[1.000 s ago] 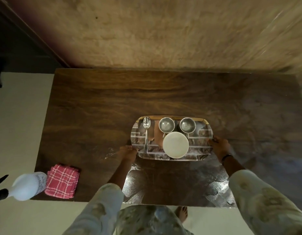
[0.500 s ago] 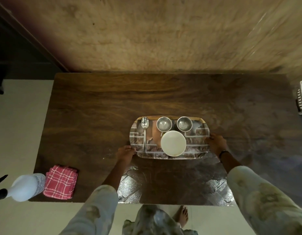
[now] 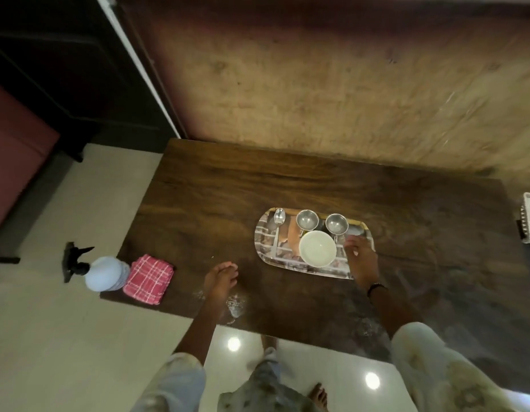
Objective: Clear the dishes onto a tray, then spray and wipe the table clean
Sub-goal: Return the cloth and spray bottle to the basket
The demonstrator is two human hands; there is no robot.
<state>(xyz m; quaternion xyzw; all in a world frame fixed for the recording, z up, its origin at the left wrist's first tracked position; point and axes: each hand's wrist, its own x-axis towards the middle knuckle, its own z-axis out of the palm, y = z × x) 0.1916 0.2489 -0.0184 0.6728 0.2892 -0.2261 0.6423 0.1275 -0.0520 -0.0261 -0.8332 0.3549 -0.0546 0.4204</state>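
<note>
A patterned tray (image 3: 265, 248) sits near the middle of a dark wooden table (image 3: 216, 197), carrying a spoon (image 3: 278, 221) at its left end, two small steel cups (image 3: 307, 219) along the far edge and a white bowl (image 3: 317, 248) in front of them. The right hand (image 3: 361, 259) lies over the tray's right end with fingers loosely spread, gripping nothing. The left hand (image 3: 219, 280) hovers over bare wood left of the tray, fingers relaxed and empty. At the table's left corner a red checked cloth (image 3: 148, 278) lies just beside a white spray bottle (image 3: 104, 273).
</note>
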